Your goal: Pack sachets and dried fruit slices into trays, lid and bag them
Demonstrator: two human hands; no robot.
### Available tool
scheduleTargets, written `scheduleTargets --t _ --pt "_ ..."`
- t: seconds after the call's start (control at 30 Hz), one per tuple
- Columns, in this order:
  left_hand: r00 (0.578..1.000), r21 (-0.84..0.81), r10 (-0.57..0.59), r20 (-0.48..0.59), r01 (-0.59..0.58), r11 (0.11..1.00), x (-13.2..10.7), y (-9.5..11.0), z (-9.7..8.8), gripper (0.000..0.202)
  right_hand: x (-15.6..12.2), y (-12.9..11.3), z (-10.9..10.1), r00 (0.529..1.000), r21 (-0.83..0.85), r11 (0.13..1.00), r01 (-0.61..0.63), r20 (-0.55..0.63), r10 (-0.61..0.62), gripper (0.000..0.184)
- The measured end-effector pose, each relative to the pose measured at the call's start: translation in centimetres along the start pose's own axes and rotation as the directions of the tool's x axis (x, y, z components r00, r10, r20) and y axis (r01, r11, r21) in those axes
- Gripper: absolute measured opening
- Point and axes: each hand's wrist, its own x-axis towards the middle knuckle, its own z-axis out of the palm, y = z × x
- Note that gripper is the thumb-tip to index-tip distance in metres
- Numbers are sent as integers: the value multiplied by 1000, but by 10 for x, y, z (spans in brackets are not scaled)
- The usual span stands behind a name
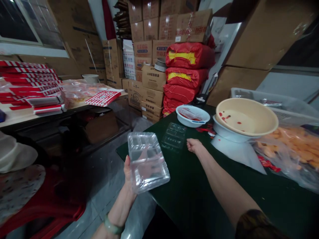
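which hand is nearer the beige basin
Right hand: just left of the beige basin. Left hand: far to its left, holding a clear plastic tray.

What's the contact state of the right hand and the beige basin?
Apart. The head view shows the right hand short of the beige basin, with dark tabletop between them.
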Motion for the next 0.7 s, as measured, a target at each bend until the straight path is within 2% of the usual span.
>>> scheduleTargets --t 0.07,0.1,0.17,0.2,0.23,0.3,0.33,0.43,0.5,0.57,0.63,0.7 --pt "999 -2 5 -32 -5 1000 5 -6 3 85 -34 6 4 992 6 993 120 -27 -120 24" --pt "999 -1 14 -47 -14 1000 8 -10 5 79 -55 10 7 983 2 983 186 0 -186 22" --pt "997 10 37 -67 -36 999 14 -21 8 65 -100 20 17 941 -3 953 303 158 -299 24" --pt "998 21 25 -64 -23 999 16 -27 9 57 -120 25 22 852 -59 915 400 391 -348 27" --pt "999 38 -3 -54 5 999 18 -33 10 49 -138 28 26 770 -95 882 462 537 -345 29" --pt "996 90 -82 -28 84 992 20 -43 10 44 -159 33 30 647 -137 838 529 704 -293 32" --pt "993 120 -111 -24 113 986 19 -47 11 47 -163 33 30 622 -149 841 520 741 -253 32" --pt "992 199 -114 -47 121 973 15 -54 12 56 -157 34 24 579 -139 904 404 804 -135 32" --pt "991 227 -122 -48 129 965 13 -55 13 59 -150 33 18 565 -106 936 335 817 -110 32" --pt "991 238 -128 -39 134 962 12 -56 16 58 -148 34 14 563 -92 943 319 819 -111 30" --pt "989 227 -129 -66 141 964 13 -58 21 52 -152 36 12 578 -133 920 370 808 -116 26" --pt "977 158 -142 -158 167 973 13 -60 27 37 -164 40 12 636 -186 828 529 732 -243 22"
